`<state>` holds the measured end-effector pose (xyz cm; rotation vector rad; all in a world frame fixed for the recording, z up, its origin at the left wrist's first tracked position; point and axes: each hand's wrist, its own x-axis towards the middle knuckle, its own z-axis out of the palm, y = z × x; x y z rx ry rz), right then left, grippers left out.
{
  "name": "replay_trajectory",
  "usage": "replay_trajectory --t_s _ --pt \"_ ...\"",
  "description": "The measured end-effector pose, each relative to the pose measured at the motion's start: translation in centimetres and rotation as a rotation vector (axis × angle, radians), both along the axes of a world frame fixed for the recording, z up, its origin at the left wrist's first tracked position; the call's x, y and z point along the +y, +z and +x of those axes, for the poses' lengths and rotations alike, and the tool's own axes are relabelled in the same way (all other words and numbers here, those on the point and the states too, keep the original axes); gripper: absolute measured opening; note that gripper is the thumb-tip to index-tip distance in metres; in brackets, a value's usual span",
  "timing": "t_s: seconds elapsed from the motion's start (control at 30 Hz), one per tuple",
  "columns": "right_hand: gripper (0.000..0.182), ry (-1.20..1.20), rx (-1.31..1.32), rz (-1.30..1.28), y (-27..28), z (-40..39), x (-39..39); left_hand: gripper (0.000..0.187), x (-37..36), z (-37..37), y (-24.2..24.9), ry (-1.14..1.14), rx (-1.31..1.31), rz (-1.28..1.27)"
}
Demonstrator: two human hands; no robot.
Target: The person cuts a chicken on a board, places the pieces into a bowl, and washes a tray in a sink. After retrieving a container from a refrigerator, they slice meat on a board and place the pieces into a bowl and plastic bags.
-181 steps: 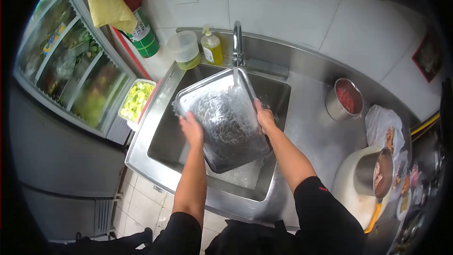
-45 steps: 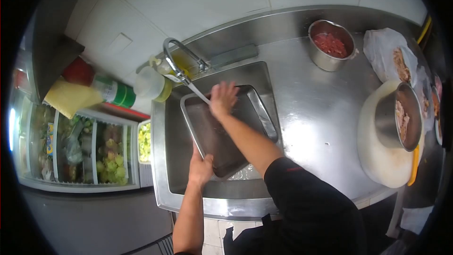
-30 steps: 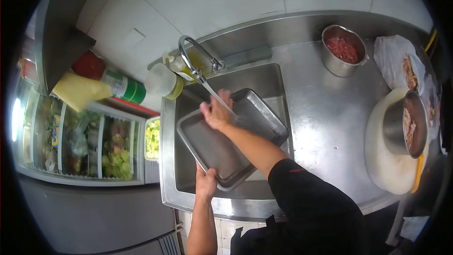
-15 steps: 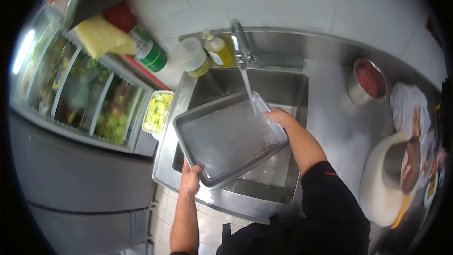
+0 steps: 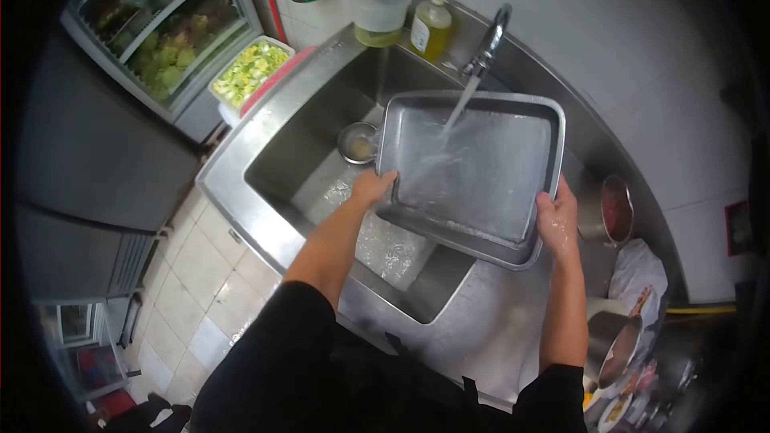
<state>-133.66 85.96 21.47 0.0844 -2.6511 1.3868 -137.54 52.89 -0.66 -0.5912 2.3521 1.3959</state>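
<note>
- Head camera view, looking down: two bare hands hold a rectangular metal tray (image 5: 481,168) under running water.
- The left hand (image 5: 375,188) grips the tray's left rim, its thumb on the edge and most fingers out of sight.
- The right hand (image 5: 559,220) is closed on the opposite rim, near the lower right corner; it looks wet.
- The tray lies hollow side up, partly over the steel sink (image 5: 281,140) and partly over the metal table (image 5: 489,329) to the right. Water from the curved tap (image 5: 486,54) falls into it.
- A small round metal piece (image 5: 358,143) sits in the sink, just beside the tray.
- Behind the sink stand a clear plastic tub (image 5: 380,12) and a pump bottle (image 5: 431,30) of yellow liquid.
- Near the right hand is a metal pot (image 5: 595,216) with red contents.
</note>
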Motion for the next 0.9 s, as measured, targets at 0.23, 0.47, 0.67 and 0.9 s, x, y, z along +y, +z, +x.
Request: replay_trajectory --t_s 0.23,0.47,0.67,0.9 --pt "0.068 -0.089 -0.047 0.113 2.6 3.5 -2.0 0.048 1.2 -8.8 0.5 0.268 0.363 -0.177" --pt "0.060 0.003 -0.027 0.004 0.3 -0.9 -2.9 0.019 -11.2 -7.1 14.0 0.133 0.346 0.483" --pt "0.035 -0.086 0.049 -0.279 -5.1 -7.1 -6.4 0.022 -12.5 -0.9 22.6 -0.450 0.721 -0.756" --pt "0.014 -0.030 -0.609 -0.650 -13.0 -12.8 -11.8 0.031 -14.5 5.5 29.5 -0.394 0.985 -1.031"
